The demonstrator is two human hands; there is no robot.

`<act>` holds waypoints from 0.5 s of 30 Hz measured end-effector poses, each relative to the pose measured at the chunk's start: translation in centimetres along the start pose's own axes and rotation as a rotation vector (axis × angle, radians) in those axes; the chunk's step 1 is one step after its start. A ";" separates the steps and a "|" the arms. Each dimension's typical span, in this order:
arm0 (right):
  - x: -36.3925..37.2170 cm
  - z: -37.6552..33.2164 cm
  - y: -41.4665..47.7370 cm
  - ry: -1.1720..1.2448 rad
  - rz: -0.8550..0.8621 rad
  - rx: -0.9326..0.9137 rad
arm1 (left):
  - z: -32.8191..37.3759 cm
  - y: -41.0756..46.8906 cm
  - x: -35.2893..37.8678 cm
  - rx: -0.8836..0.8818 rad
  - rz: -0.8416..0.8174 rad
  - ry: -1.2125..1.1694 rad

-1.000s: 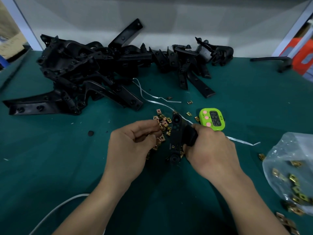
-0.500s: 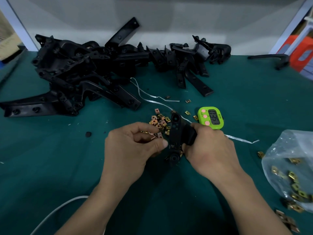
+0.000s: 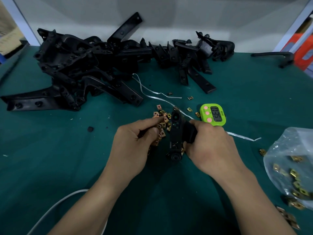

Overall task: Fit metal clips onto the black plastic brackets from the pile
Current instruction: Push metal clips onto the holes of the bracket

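Head view looks down on a green-covered table (image 3: 50, 158) where a person works with both hands. Their right hand (image 3: 211, 146) is wrapped round one black bracket (image 3: 176, 131), holding it lengthwise, one end pointing away and the round end nearest the person, just over the cloth. Close on its left sits a small heap of metal clips (image 3: 162, 114), brassy and jumbled. The left hand (image 3: 132, 146) is curled over that heap, thumb and forefinger pinching at a clip on the far edge; the other fingers are tucked under, and what they cover I can't make out.

Farther back on the left lies the pile of black brackets (image 3: 84, 68), stacked against the wall. A lime-green timer (image 3: 212, 114) sits just beyond the right hand. A clear bag (image 3: 291, 167) with more clips rests at the right edge, and a thin white strap (image 3: 152, 94) trails between pile and timer.
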State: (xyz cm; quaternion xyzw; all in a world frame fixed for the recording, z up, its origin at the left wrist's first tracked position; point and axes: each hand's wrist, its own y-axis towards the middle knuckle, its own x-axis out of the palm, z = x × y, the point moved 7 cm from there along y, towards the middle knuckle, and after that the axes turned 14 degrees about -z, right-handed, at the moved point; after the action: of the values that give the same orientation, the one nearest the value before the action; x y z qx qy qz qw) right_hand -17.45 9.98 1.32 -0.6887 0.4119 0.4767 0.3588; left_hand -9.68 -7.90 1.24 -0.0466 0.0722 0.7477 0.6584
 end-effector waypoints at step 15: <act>-0.6 0.1 -0.2 -0.019 -0.048 -0.042 | -0.1 -0.3 0.9 -0.075 -0.089 -0.412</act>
State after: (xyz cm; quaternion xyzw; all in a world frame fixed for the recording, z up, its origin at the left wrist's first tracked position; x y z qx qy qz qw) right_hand -17.48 10.29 1.90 -0.7014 0.3818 0.4828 0.3594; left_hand -9.55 -6.96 0.98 0.0794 -0.0937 0.7137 0.6896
